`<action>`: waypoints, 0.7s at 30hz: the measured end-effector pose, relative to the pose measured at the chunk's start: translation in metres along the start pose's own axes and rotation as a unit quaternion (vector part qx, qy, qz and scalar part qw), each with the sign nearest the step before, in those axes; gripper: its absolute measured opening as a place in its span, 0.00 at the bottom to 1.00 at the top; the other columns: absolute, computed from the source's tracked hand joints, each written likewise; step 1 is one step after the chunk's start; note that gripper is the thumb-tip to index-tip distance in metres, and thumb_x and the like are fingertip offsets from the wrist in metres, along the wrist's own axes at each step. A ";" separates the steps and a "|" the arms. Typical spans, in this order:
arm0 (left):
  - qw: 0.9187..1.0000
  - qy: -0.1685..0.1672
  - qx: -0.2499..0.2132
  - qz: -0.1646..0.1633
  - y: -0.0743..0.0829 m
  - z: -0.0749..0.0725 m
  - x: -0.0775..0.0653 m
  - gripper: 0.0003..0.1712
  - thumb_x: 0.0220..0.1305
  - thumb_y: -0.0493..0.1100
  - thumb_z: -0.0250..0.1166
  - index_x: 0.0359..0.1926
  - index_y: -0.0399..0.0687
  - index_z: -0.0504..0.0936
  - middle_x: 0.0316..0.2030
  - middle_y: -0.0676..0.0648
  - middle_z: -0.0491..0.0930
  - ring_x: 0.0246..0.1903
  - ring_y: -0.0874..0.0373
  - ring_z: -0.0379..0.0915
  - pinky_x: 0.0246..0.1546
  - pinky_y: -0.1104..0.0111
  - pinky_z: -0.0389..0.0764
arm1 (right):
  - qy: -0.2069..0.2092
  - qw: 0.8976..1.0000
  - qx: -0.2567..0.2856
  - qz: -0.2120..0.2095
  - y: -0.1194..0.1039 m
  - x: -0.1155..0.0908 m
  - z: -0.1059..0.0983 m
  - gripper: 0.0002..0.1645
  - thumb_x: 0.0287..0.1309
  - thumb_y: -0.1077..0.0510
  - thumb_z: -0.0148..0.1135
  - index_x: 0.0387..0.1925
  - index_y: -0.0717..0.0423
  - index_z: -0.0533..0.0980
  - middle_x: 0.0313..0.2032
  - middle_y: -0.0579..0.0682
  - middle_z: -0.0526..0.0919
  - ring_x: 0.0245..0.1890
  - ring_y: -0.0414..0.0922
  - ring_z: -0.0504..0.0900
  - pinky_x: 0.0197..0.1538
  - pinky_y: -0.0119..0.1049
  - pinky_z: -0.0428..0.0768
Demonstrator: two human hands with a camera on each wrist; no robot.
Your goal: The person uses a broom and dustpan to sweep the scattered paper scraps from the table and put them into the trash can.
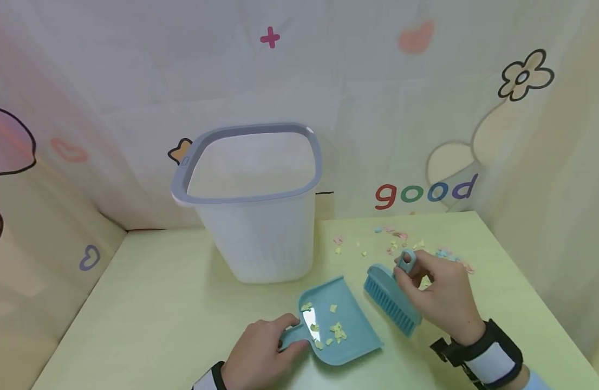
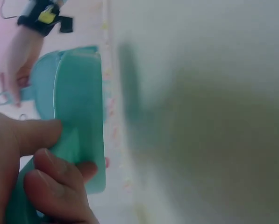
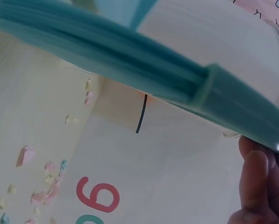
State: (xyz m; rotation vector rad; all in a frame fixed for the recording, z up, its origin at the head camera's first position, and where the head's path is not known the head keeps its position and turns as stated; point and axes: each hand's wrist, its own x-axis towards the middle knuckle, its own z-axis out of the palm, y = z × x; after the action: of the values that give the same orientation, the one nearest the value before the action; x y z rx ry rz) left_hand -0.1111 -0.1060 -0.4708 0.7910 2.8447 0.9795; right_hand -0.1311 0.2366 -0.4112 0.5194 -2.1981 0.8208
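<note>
In the head view, my left hand [image 1: 262,349] grips the short handle of a teal dustpan [image 1: 348,317]. Several yellow paper scraps [image 1: 337,331] lie in the pan. My right hand [image 1: 443,290] pinches the looped handle of a teal hand brush [image 1: 392,298], whose bristles face the dustpan across a small gap. The left wrist view has the left hand's fingers [image 2: 60,186] wrapped round the handle below the pan [image 2: 81,107]. In the right wrist view, the brush [image 3: 130,60] crosses the top, with right fingertips [image 3: 256,182] under its handle end.
A white bin [image 1: 260,238] with a grey-blue rim stands behind the dustpan. Pink, blue and yellow paper scraps [image 1: 399,235] are scattered over the right back of the pale table [image 1: 148,303]. A printed cloth [image 1: 358,108] hangs behind and at both sides.
</note>
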 end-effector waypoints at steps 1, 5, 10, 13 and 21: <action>1.000 0.004 0.000 0.007 0.001 -0.006 -0.001 0.16 0.68 0.58 0.68 0.47 0.55 0.84 0.16 0.65 0.59 0.18 0.73 0.58 0.23 0.77 0.64 | 0.000 1.000 0.000 0.002 0.000 -0.002 0.000 0.15 0.43 0.69 0.77 0.26 0.49 0.79 0.18 0.34 0.78 0.19 0.32 0.73 0.25 0.22 0.68; 0.999 0.019 0.001 0.036 0.011 -0.035 -0.002 0.15 0.68 0.58 0.69 0.46 0.55 0.85 0.16 0.66 0.61 0.17 0.75 0.57 0.22 0.78 0.64 | -0.005 1.000 -0.012 0.009 0.000 -0.012 -0.005 0.16 0.42 0.69 0.77 0.29 0.48 0.82 0.19 0.32 0.78 0.19 0.31 0.74 0.26 0.22 0.67; 0.996 0.047 0.015 0.079 0.031 -0.075 -0.002 0.15 0.68 0.56 0.70 0.48 0.55 0.85 0.20 0.66 0.71 0.18 0.76 0.60 0.23 0.79 0.68 | -0.024 0.999 -0.043 0.010 0.001 -0.024 -0.012 0.16 0.42 0.67 0.78 0.30 0.46 0.83 0.19 0.31 0.78 0.20 0.30 0.74 0.27 0.21 0.69; 0.991 0.071 0.034 0.106 0.044 -0.098 0.001 0.15 0.67 0.55 0.71 0.50 0.56 0.85 0.20 0.66 0.71 0.18 0.77 0.59 0.22 0.79 0.68 | -0.028 0.998 -0.048 0.001 0.003 -0.028 -0.014 0.14 0.43 0.66 0.76 0.32 0.48 0.83 0.20 0.31 0.79 0.20 0.29 0.74 0.26 0.20 0.69; 0.980 0.119 0.049 0.154 0.075 -0.155 0.018 0.16 0.64 0.50 0.74 0.51 0.52 0.86 0.24 0.63 0.78 0.19 0.74 0.64 0.21 0.77 0.70 | -0.028 0.998 -0.049 -0.010 0.006 -0.029 -0.015 0.16 0.43 0.68 0.76 0.36 0.52 0.83 0.22 0.34 0.82 0.21 0.29 0.74 0.27 0.19 0.70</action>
State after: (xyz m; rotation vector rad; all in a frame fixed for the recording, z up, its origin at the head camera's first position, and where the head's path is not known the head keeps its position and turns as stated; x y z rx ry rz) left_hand -0.1221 -0.1348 -0.3006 1.2334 3.0534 1.0339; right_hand -0.1075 0.2544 -0.4269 0.5202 -2.2684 0.6914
